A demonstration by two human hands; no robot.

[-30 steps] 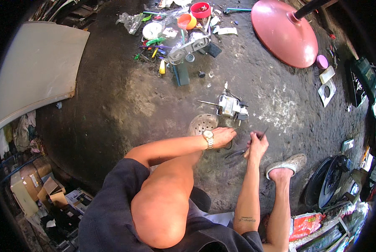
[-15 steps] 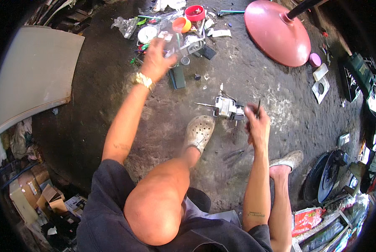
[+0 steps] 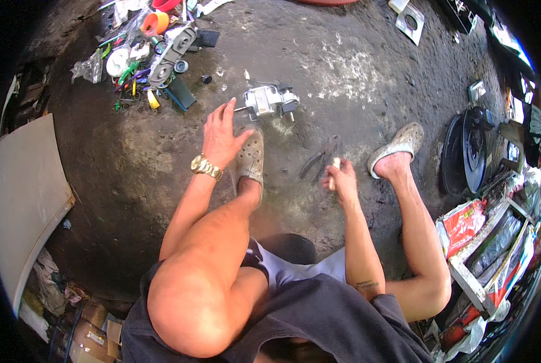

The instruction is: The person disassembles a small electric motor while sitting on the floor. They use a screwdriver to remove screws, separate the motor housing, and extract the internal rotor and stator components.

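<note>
A small silver electric motor [image 3: 263,101] with a thin shaft lies on the dark ground in front of me. Beside the tip of that shaft, over my left clog [image 3: 250,158], my left hand [image 3: 221,136] is held with its fingers apart and nothing in it. My right hand [image 3: 343,181] is closed around a pale, stick-like object [image 3: 332,175]; most of it is hidden in the fingers, so its kind is unclear. Dark-handled pliers [image 3: 322,158] rest on the ground just beyond the right hand.
Far left is a heap of loose plastic parts, with an orange ring [image 3: 155,23] and a grey bracket [image 3: 172,54]. A pale panel [image 3: 28,199] stands at left. Black round parts [image 3: 467,151] and a littered rack [image 3: 488,266] are at right. My right clog [image 3: 397,148] is planted nearby.
My left hand has drawn back from the parts heap toward me. The right hand has come nearer my body, and the thing in it is turned differently. The view has shifted.
</note>
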